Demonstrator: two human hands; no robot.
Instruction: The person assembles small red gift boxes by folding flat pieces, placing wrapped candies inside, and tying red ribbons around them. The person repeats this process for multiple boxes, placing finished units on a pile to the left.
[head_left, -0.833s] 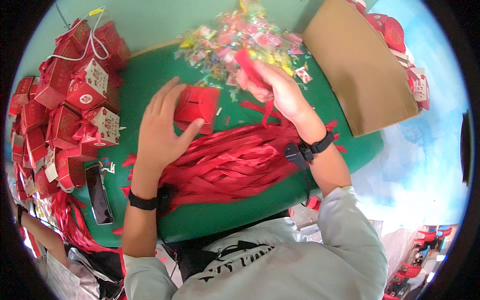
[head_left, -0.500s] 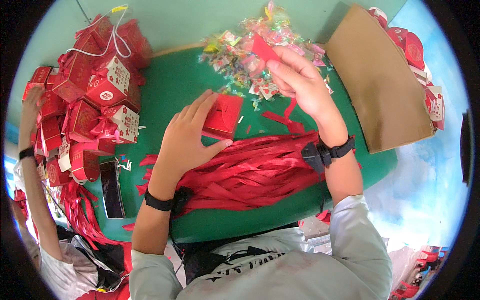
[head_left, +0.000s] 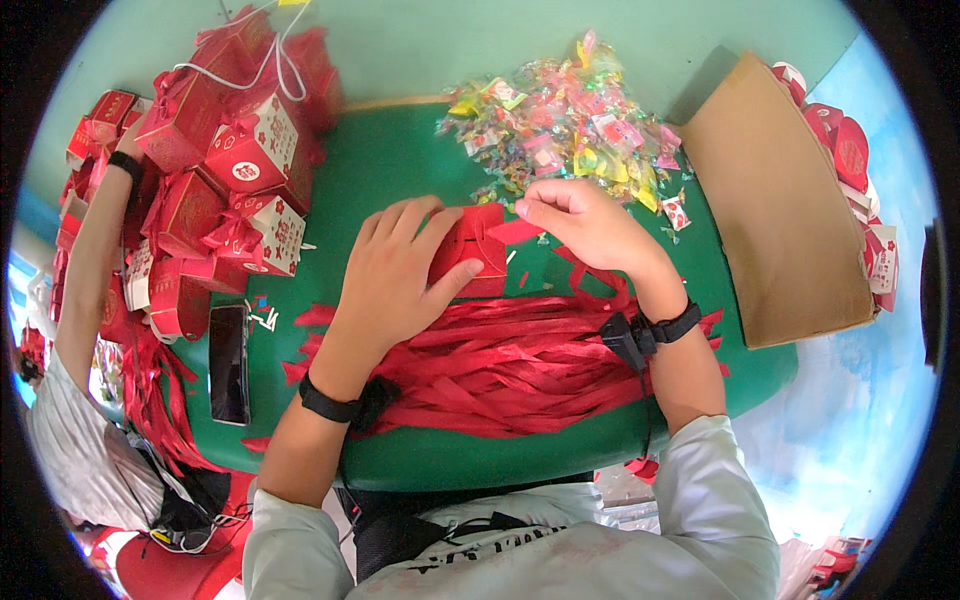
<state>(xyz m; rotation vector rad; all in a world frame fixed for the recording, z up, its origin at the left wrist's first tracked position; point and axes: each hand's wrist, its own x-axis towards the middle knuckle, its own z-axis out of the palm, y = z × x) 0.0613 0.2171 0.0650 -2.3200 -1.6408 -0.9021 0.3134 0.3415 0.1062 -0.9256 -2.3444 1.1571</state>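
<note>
On the green table a small red gift box [head_left: 474,262] stands under the fingers of my left hand [head_left: 392,268]. These fingers are spread over its left side, with the thumb along its near edge. At the box's upper right, my right hand [head_left: 592,226] pinches a red ribbon [head_left: 514,232] between thumb and fingertips. The ribbon's free end reaches over the slit in the box top. Whether it passes into the slit I cannot tell. Below my right hand, a length of red ribbon lies on the table.
Many red ribbons [head_left: 500,365] lie in a heap near me. Wrapped candies [head_left: 570,130] are piled behind the box. Finished red boxes [head_left: 190,215] are stacked at left, beside a phone [head_left: 229,365] and a co-worker's arm [head_left: 95,260]. A brown cardboard piece [head_left: 785,215] stands at right.
My right hand has come down from near the candies to the box, bringing the ribbon end with it. My left hand stays on the box. The co-worker's hand has shifted among the stacked boxes.
</note>
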